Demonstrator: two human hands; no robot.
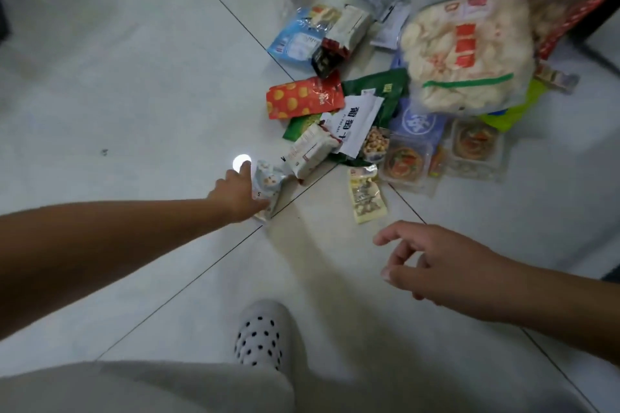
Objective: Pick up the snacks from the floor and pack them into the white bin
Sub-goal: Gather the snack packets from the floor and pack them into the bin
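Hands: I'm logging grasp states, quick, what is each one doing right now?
Left hand: grips the small pale packet.
Right hand: open, fingers loosely curled, holding nothing.

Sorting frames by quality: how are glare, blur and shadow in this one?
Head view: a round glare spot burns out the tile beside the left hand, which grips a small pale packet; the big cracker bag at upper right is smeared by blur; a soft shadow lies on the floor under the arms.
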